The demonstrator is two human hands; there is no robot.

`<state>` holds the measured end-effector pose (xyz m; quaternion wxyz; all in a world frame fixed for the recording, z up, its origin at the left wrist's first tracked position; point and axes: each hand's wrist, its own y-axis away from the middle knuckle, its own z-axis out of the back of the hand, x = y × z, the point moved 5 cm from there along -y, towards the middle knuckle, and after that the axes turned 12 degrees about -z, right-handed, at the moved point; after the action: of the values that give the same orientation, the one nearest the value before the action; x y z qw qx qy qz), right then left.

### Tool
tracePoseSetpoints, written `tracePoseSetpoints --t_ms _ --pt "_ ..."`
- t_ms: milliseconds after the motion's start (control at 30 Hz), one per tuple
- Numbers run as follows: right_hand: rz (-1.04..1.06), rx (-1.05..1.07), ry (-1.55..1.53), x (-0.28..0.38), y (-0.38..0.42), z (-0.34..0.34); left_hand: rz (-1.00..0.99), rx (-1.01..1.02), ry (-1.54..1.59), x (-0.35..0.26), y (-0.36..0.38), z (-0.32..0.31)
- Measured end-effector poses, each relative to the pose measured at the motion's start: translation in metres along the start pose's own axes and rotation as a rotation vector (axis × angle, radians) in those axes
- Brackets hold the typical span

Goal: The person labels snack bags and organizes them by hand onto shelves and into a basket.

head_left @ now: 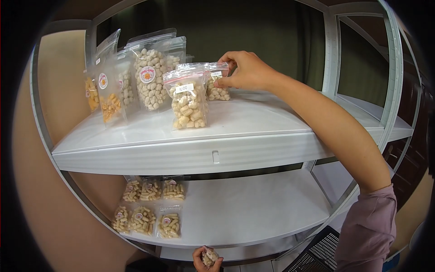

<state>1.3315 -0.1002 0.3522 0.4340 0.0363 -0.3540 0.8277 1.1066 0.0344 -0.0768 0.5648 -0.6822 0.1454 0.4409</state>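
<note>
On the upper shelf, my right hand (249, 71) pinches the top right edge of a small clear zip bag of pale round snacks (218, 93) with a white price label. In front and to its left stands another zip bag of pale snacks (188, 109), upright, with a pink seal strip and a handwritten label. At the bottom edge of the view, my left hand (198, 262) is wrapped round a small bag of pale snacks (210, 257), partly hidden by the fingers.
A large pouch of whitish balls (152, 86) and a pouch of orange pieces (110, 108) stand at the left of the upper shelf (253, 122). Several flat bags of finger-shaped snacks (143, 221) lie on the lower shelf (253, 204). A black perforated crate (319, 251) is at lower right.
</note>
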Motion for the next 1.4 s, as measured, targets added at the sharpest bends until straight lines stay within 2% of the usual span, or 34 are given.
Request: tracePoseSetpoints --t_ms 200,267,300,533,700,800,867,933,1000,1067,1100,1133,1167,1233,1267,1300,1333,1400 --pt "0.008 -0.011 0.090 0.001 -0.002 0.000 0.012 -0.006 -0.006 0.002 0.000 0.006" --pt "0.028 -0.040 0.123 0.003 -0.001 0.001 -0.141 0.033 -0.246 0.003 0.002 0.009" --pt "0.049 -0.067 0.157 0.004 0.000 0.002 -0.144 0.036 -0.247 0.005 0.003 0.009" --pt "0.025 -0.112 0.176 0.000 0.001 0.003 -0.049 0.018 -0.081 0.012 0.006 0.011" --pt "0.005 -0.227 0.023 0.006 0.004 0.017 0.050 0.058 0.010 0.013 0.007 0.012" --pt "-0.007 -0.259 -0.116 0.008 0.006 0.031 -0.002 0.037 0.034 -0.005 -0.008 0.012" --pt "0.090 -0.471 -0.128 0.015 0.012 0.053 -0.249 -0.011 -0.039 -0.059 -0.044 0.013" --pt "0.232 -0.612 -0.287 0.028 0.030 0.070 -0.395 -0.180 -0.103 -0.087 -0.077 0.025" --pt "0.396 -0.475 -0.413 0.052 0.074 0.071 -0.377 -0.309 -0.127 -0.123 -0.106 0.027" --pt "0.472 -0.093 -0.487 0.071 0.123 0.046 -0.606 -0.293 -0.241 -0.163 -0.132 0.021" --pt "0.490 0.083 -0.489 0.077 0.145 0.031 -0.605 -0.298 -0.239 -0.176 -0.142 0.017" --pt "0.505 0.258 -0.488 0.083 0.166 0.016 -0.689 -0.282 -0.215 -0.192 -0.149 0.010" --pt "0.544 0.245 -0.480 0.085 0.180 0.005 -0.774 -0.267 -0.190 -0.203 -0.152 0.003" --pt "0.584 0.232 -0.466 0.088 0.197 -0.011 -0.783 -0.277 -0.158 -0.207 -0.155 -0.007" --pt "0.527 0.237 -0.496 0.089 0.200 -0.016 -0.791 -0.281 -0.130 -0.208 -0.155 -0.010" --pt "0.470 0.241 -0.528 0.088 0.202 -0.017 -0.811 -0.260 -0.272 -0.210 -0.154 -0.013" --pt "0.469 0.240 -0.527 0.086 0.201 -0.015 -0.811 -0.260 -0.270 -0.213 -0.156 -0.015" --pt "0.576 0.107 -0.380 0.087 0.194 0.009 -0.805 -0.274 -0.186 -0.220 -0.163 -0.019"
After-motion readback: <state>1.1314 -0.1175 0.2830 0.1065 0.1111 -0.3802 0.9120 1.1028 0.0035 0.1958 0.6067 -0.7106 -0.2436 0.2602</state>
